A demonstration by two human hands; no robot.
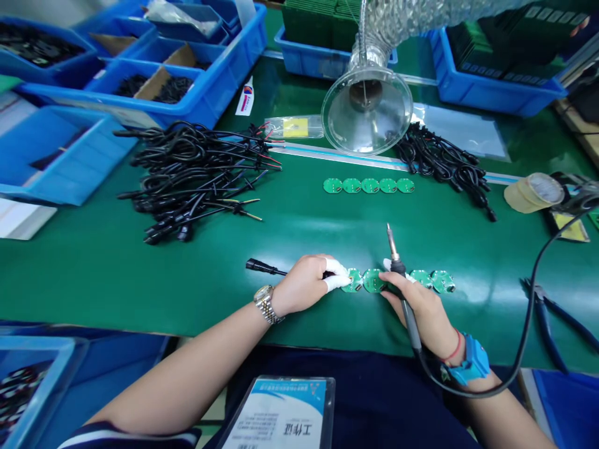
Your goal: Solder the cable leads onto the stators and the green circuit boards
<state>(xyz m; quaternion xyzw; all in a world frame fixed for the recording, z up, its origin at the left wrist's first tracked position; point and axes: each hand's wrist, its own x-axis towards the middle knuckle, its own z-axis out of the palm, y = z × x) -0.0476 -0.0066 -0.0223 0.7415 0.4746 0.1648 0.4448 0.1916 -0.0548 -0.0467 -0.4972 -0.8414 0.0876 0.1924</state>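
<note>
My left hand [311,280], with white finger cots on thumb and finger, pinches a black cable [264,267] against the leftmost board of a strip of round green circuit boards [373,280]. The cable's connector end sticks out to the left; its other end is hidden by my fingers. In my right hand [418,305] is a soldering iron [397,265], its metal tip pointing up and away from the boards. Fingertips of that hand also touch the strip near its middle and cover part of it.
A second board strip [369,186] lies farther back. Black cables are heaped at left [187,174] and right [444,159]. A fume extraction hood [367,112] hangs overhead. Cutting pliers [545,318] and a round tub [533,192] stand at right; blue bins [187,112] line the back.
</note>
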